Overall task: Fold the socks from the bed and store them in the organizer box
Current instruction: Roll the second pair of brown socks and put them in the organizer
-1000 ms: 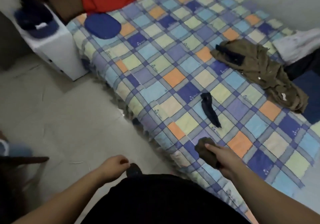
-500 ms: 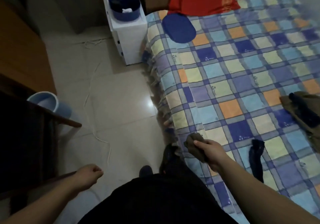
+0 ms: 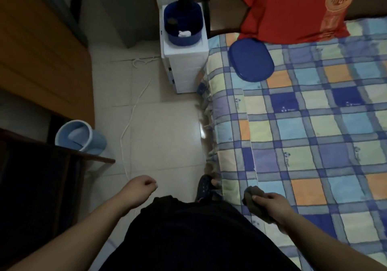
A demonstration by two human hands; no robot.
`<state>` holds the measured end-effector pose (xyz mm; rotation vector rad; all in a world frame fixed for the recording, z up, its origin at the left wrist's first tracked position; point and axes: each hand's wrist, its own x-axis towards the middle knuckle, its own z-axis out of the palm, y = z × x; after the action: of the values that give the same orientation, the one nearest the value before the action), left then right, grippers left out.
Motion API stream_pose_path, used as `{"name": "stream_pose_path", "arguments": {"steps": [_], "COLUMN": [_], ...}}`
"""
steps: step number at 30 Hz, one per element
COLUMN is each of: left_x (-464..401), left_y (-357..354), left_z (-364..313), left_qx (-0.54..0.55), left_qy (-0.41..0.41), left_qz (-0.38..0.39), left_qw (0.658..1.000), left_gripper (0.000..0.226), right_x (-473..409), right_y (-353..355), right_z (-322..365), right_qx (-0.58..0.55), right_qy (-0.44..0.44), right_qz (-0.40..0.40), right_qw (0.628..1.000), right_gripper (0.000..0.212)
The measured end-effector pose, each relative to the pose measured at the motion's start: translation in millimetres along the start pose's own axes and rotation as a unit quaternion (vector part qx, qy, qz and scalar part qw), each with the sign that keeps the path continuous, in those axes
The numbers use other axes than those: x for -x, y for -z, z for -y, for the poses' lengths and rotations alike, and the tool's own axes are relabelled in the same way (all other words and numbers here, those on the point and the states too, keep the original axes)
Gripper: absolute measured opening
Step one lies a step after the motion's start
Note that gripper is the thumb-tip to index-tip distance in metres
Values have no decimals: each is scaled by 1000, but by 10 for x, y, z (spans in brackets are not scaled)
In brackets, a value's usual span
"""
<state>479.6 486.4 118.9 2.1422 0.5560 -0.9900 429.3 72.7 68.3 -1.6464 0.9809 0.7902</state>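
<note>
My right hand (image 3: 270, 205) grips a folded brown sock (image 3: 252, 197) over the near edge of the checkered bed (image 3: 303, 136). My left hand (image 3: 142, 189) hangs over the floor in a loose fist with nothing in it. The blue organizer box (image 3: 183, 24) stands open on a white cabinet (image 3: 186, 61) at the head of the bed; a white bundle and a dark bundle lie inside it. Its blue lid (image 3: 251, 60) rests on the bed's top corner.
A red cloth (image 3: 293, 8) covers the head of the bed. A light blue bucket (image 3: 80, 136) stands on the tiled floor beside a dark wooden chair (image 3: 41, 166). A white cord (image 3: 134, 111) trails across the floor. A wooden wardrobe (image 3: 41, 50) lines the left.
The view has swung left toward the cabinet and organizer box. The dark sock and brown garment on the bed have left the frame. My right hand still holds the brown sock.
</note>
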Motion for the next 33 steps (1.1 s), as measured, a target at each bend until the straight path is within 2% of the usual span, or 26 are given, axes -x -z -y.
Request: {"name": "stream_pose_path", "arguments": {"steps": [5, 9, 11, 14, 18, 20, 25, 29, 33], "left_x": [-204, -328, -398, -540, -862, -1084, -1786, -2403, -2869], "left_y": [194, 331, 422, 606, 926, 1135, 1911, 2610, 3145], "left_z": [-458, -431, -339, -188, -67, -129, -679, -1290, -1783], "left_qx": [8, -32, -38, -45, -62, -92, -97, -31, 43], "left_qy": [7, 36, 59, 86, 103, 83, 35, 10, 9], "left_qz": [-39, -47, -40, -17, 1, 20, 53, 4, -26], "left_qw": [999, 998, 997, 995, 993, 992, 993, 999, 999], "left_gripper": [17, 32, 30, 8, 36, 42, 32, 16, 11], "right_x": [-412, -729, -868, -1016, -1153, -1208, -1243, -1324, -1356], "right_y": [67, -22, -104, -269, -541, -656, -811, -845, -859], "right_z": [763, 1569, 1986, 2546, 3108, 3310, 3714, 4038, 4328], "right_qx": [56, 27, 3, -33, -35, -19, 44, 61, 63], "right_qy": [25, 43, 55, 67, 74, 69, 48, 48, 37], "right_qz": [3, 20, 19, 27, 26, 22, 13, 2, -12], "right_qw": [998, 999, 998, 997, 996, 997, 998, 997, 997], "right_gripper": [35, 33, 28, 27, 31, 34, 31, 30, 30]}}
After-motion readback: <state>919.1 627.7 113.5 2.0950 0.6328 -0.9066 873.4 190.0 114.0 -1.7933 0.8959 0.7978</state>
